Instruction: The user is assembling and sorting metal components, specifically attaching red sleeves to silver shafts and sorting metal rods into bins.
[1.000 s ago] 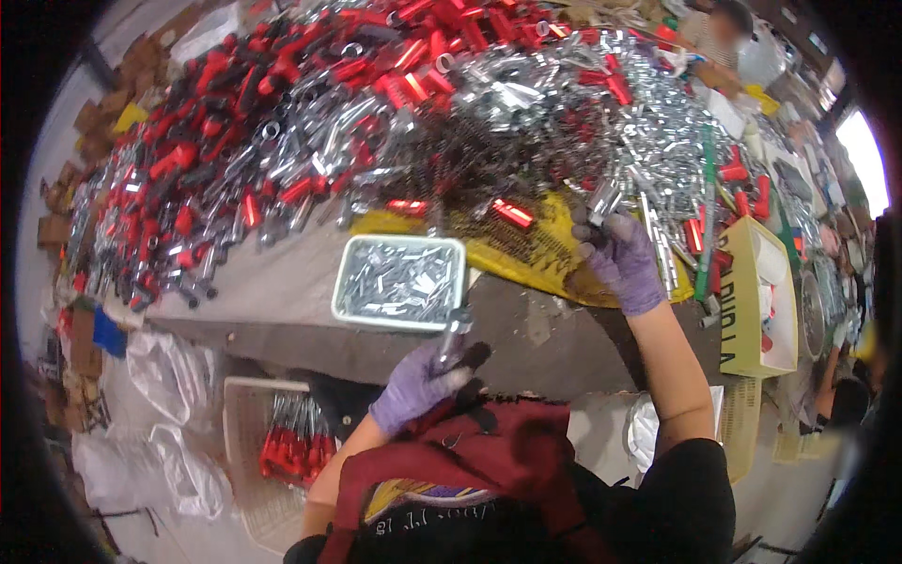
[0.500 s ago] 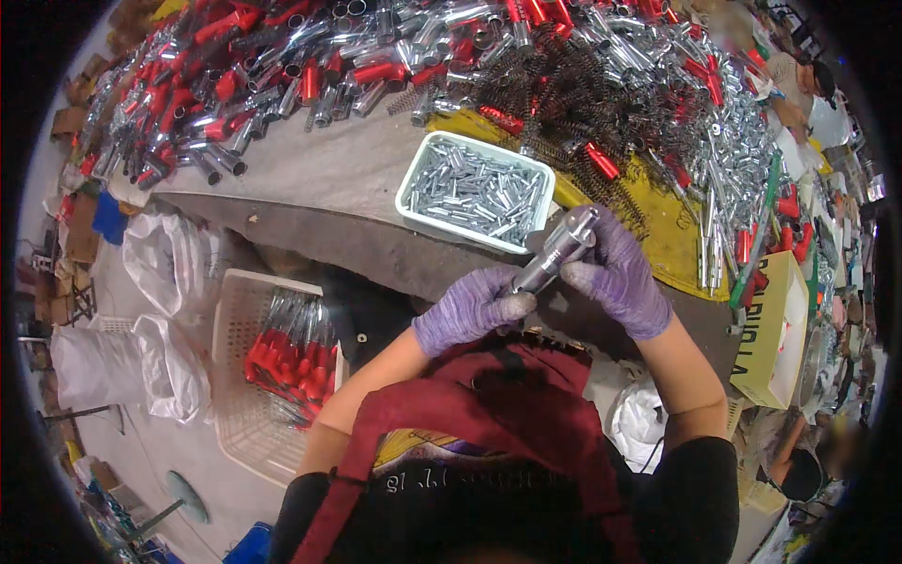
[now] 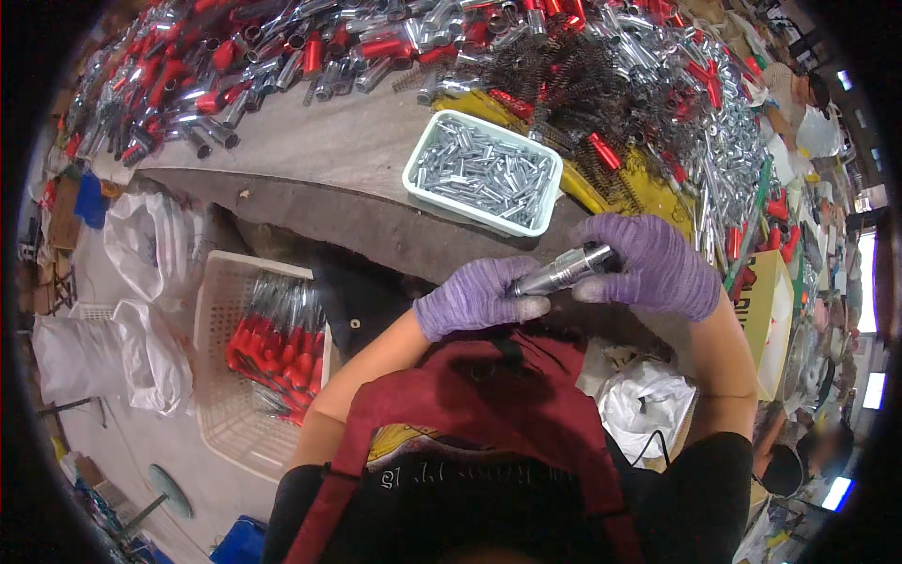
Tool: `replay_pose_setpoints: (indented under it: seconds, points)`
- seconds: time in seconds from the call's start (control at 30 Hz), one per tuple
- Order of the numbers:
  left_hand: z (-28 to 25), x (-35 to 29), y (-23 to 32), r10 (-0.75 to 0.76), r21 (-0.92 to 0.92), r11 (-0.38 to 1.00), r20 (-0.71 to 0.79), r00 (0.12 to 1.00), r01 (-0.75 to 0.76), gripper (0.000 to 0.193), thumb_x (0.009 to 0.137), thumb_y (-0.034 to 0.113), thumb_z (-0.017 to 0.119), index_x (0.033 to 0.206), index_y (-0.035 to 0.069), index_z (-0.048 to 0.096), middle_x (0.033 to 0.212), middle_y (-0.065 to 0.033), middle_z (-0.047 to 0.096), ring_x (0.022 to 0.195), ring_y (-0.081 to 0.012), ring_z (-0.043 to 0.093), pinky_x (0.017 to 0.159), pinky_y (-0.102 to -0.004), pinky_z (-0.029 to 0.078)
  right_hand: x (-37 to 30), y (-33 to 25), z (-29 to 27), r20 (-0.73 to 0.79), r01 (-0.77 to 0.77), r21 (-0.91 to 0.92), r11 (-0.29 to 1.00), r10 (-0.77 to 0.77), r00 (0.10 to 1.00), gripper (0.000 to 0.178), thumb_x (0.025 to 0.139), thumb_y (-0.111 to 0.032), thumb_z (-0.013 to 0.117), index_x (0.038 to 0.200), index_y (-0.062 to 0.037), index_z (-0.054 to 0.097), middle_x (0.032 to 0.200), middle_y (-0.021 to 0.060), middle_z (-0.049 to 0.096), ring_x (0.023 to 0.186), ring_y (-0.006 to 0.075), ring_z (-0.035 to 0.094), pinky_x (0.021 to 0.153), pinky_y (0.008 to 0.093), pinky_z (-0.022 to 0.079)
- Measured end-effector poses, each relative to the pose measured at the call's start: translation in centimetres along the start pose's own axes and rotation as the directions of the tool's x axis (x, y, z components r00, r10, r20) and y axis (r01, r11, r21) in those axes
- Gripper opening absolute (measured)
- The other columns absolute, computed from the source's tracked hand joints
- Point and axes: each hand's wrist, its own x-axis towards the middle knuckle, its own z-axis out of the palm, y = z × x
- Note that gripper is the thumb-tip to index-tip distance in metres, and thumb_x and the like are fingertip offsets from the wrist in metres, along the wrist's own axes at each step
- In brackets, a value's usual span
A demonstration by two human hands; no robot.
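Note:
A shiny metal tube [image 3: 561, 271] lies slanted between my hands in front of my apron, its right end higher than its left. My left hand [image 3: 473, 299], in a purple knitted glove, grips the lower left end with the thumb along the underside. Closed about the other end is my right hand [image 3: 658, 270], gloved alike, its thumb beneath the tube and its fingers bent over the top. These fingers partly hide the tube's right end. Just beyond the hands, a pale green tray [image 3: 470, 219] holds many small metal pins.
Metal tubes and red parts [image 3: 202, 99] are heaped along the far side, beside a pile of dark springs [image 3: 587, 89]. At lower left stands a cream basket [image 3: 211, 376] of red-handled pieces, near white sacks [image 3: 155, 357]. A yellow box [image 3: 770, 315] is at right.
The tube has tipped from steep to flatter. My right hand has shifted right and down, still at the tube's upper end. The view has shifted slightly.

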Motion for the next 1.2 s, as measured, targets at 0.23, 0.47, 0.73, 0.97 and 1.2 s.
replay_pose_setpoints:
  seconds: [0.23,0.47,0.73,0.97,1.2]
  points:
    - [0.0,-0.2,-0.7,0.064,0.118,0.991,0.038,0.997,-0.068,0.041,0.074,0.043,0.061,0.092,0.007,0.055,0.077,-0.0157,0.056,0.074,-0.0309,0.057,0.065,-0.035,0.043,0.4,-1.0,1.2,-0.004,0.018,-0.496,0.868,-0.023,1.0,0.051,0.068,-0.054,0.059,0.081,-0.0045,0.054,0.063,0.0142,0.056,0.061,0.0335,0.058,0.057,0.039,0.046]
    - [0.4,-0.1,-0.3,-0.06,-0.062,0.996,0.033,0.998,0.062,0.042,0.074,0.045,0.06,0.09,0.007,0.055,0.075,-0.013,0.057,0.072,-0.0255,0.058,0.065,-0.0335,0.044,0.0,-1.0,-0.5,0.06,0.179,-0.213,0.96,-0.17,0.984,0.038,0.074,-0.035,0.058,0.098,-0.0054,0.055,0.088,0.0141,0.058,0.081,0.0296,0.057,0.069,0.0385,0.045]
    - [0.1,-0.1,0.3,-0.013,0.056,0.998,0.037,0.999,0.01,0.041,0.074,0.044,0.06,0.089,0.007,0.055,0.073,-0.0133,0.056,0.07,-0.0266,0.058,0.064,-0.034,0.044,0.0,-1.0,0.1,0.145,-0.006,-0.281,0.96,0.049,0.988,0.045,0.073,-0.038,0.06,0.103,-0.005,0.053,0.084,0.0168,0.059,0.077,0.0313,0.058,0.068,0.039,0.046]
    - [0.3,0.1,0.8,-0.072,0.106,0.992,0.005,0.997,0.071,0.043,0.073,0.045,0.061,0.089,0.006,0.055,0.074,-0.0148,0.056,0.072,-0.0298,0.058,0.065,-0.0361,0.044,-0.6,0.2,0.4,-0.08,0.236,-0.228,0.945,-0.26,0.962,0.042,0.075,-0.038,0.058,0.103,-0.0062,0.053,0.082,0.0169,0.059,0.075,0.03,0.059,0.065,0.0381,0.046]
    - [0.3,0.0,0.5,-0.097,0.11,0.989,0.013,0.995,0.094,0.044,0.072,0.046,0.061,0.089,0.006,0.055,0.075,-0.015,0.056,0.074,-0.0298,0.057,0.066,-0.0357,0.043,-0.9,-1.4,0.1,-0.005,-0.05,-0.304,0.951,0.051,0.999,0.037,0.075,-0.032,0.057,0.104,-0.0083,0.053,0.096,0.0133,0.056,0.086,0.0286,0.057,0.068,0.0365,0.046]
